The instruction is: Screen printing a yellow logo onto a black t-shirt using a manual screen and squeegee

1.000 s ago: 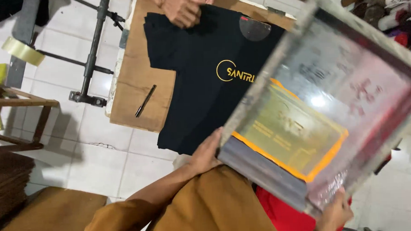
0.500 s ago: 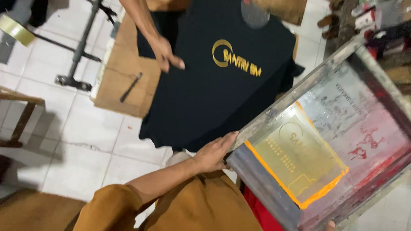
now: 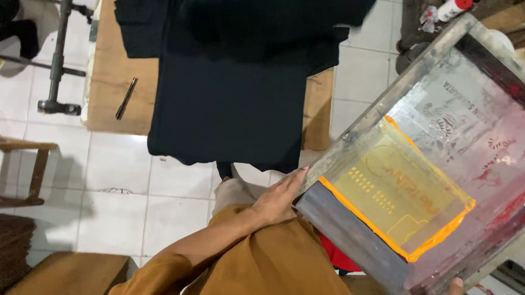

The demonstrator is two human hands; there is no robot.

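Observation:
My left hand grips the near left corner of a large framed printing screen, which I hold tilted at the right. Its mesh carries an orange-edged yellow patch and red stains. Only the fingertips of my right hand show at the frame's bottom edge, holding it from below. A black T-shirt lies plain side up on a wooden board beyond my hands, its hem hanging over the near edge. A second dark garment overlaps its top.
A black pen lies on the board's left part. A black metal stand rises at the far left over white floor tiles. A wooden stool is at the left edge. Bottles stand at top right.
The other person's hand has left the shirt. The shirt's yellow print no longer shows and a dark garment now covers its top. The screen stays in my hands.

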